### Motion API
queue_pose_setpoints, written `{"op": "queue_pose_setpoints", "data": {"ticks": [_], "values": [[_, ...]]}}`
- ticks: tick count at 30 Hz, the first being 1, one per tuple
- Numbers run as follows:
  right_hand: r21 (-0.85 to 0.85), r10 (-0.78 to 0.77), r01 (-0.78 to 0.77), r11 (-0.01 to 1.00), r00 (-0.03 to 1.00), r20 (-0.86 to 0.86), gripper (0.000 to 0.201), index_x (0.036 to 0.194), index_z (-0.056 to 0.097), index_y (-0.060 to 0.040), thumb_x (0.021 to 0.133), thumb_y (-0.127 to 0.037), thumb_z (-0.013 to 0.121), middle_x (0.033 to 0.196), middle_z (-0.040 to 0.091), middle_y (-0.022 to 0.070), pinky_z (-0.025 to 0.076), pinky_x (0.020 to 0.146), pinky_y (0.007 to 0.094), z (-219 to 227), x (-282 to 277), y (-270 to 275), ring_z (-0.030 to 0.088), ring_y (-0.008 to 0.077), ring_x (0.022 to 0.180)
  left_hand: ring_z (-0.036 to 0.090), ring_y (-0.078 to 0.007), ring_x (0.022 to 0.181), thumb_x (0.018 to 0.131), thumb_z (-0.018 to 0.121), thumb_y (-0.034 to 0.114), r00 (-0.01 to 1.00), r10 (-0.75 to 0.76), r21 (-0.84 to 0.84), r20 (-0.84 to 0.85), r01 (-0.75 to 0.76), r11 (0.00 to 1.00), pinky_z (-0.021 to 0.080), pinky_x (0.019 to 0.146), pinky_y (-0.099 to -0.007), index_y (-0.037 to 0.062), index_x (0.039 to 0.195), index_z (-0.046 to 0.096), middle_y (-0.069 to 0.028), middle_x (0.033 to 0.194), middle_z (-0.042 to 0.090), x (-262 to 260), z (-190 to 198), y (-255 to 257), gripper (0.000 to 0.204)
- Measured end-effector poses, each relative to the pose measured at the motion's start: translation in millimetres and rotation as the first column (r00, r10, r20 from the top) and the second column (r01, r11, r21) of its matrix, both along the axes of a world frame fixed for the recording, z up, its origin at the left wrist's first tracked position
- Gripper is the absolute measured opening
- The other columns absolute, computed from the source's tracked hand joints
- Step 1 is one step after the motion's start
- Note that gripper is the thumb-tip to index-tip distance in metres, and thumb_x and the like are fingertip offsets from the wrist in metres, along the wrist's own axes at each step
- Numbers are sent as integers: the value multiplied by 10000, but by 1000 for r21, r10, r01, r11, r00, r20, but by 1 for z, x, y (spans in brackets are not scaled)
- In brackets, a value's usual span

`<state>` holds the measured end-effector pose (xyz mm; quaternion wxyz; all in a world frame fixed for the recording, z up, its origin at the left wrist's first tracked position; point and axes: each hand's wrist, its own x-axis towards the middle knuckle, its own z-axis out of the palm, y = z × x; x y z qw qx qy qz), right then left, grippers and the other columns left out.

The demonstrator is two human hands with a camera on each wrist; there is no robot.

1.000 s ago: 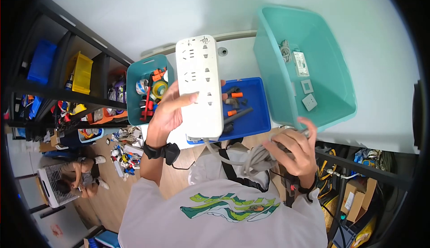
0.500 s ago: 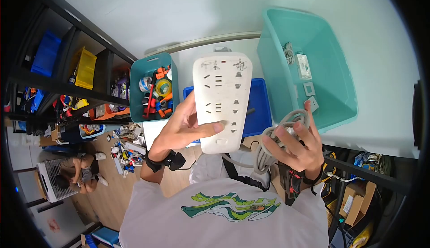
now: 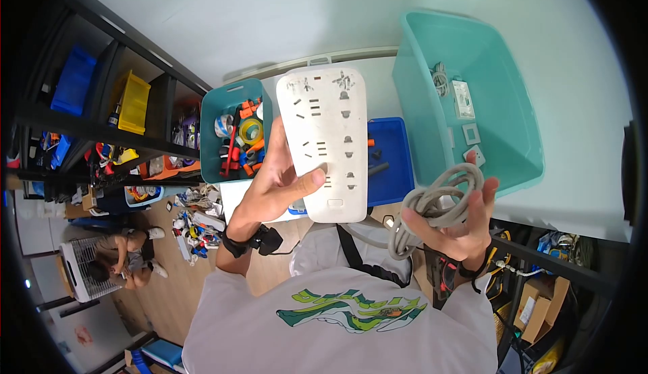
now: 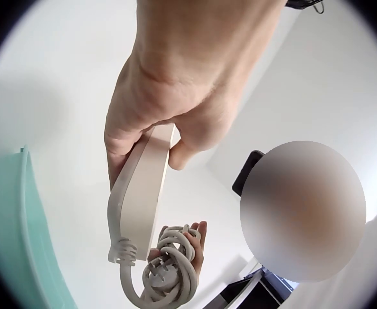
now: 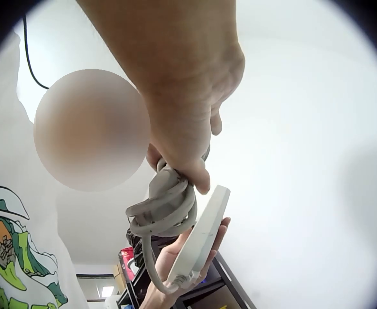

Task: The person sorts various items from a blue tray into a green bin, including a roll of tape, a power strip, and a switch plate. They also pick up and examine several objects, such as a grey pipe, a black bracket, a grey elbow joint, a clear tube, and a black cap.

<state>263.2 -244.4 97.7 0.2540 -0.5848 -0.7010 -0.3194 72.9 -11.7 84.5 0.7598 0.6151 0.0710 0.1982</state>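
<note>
My left hand (image 3: 273, 188) grips a white power strip (image 3: 331, 138) by its side, thumb across the socket face and fingers behind it. The strip's sockets face up toward the head camera, with scuffed marks at the far end. From its near end a grey cord runs to a looped bundle of cable (image 3: 442, 205). My right hand (image 3: 466, 235) holds that bundle, its loops around the fingers. In the left wrist view the plug (image 4: 163, 275) shows among the coils. Behind the strip lies a blue tray (image 3: 398, 192), partly hidden, with dark pipe pieces in it.
A large teal bin (image 3: 499, 151) at the right holds a cable, a white strip and socket plates. A smaller teal bin (image 3: 210, 165) at the left holds tape rolls and orange parts. Shelving (image 3: 101, 127) stands far left. A person (image 3: 128, 259) sits low on the left.
The power strip has shifted right and tilted differently, still in my left hand. My right hand has raised the cable bundle, which sat lower a second ago.
</note>
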Motion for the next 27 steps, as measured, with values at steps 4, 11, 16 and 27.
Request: {"op": "queue_pose_setpoints", "data": {"ticks": [4,11,16,27], "values": [[52,-6,6,999,1000,-2,470,1168,721,-375,793,-124,853,1525,297,148,560,962,660,-1,2,0,194,531,1472,322,-221,1451,965,677,113,1000,3,-48,-21,-4,999,258,1171,-388,81,1579,129,-135,1548,371,2,-5,-2,824],[63,-16,18,998,1000,-20,458,1171,718,-383,807,-133,841,1547,281,101,579,950,650,1,2,2,316,571,1400,292,-218,1466,976,679,174,1000,24,-32,-11,-24,999,226,1182,-381,68,1600,88,-139,1583,325,1,-10,-2,866],[-28,48,-51,998,992,-119,531,1186,717,-363,723,-133,841,1538,346,62,603,953,573,12,0,14,476,562,1287,287,-214,1470,984,668,166,998,-43,-42,-38,41,998,225,1187,-388,69,1608,66,-134,1590,321,7,-7,-5,873],[-520,-17,-168,837,943,-333,691,1459,476,-303,823,-115,670,1641,297,83,325,1179,631,14,-9,38,307,434,1482,455,-290,1385,559,932,13,961,-113,-126,-252,84,989,431,1120,-419,60,1591,139,-146,1528,400,34,-24,-33,1302]]}}
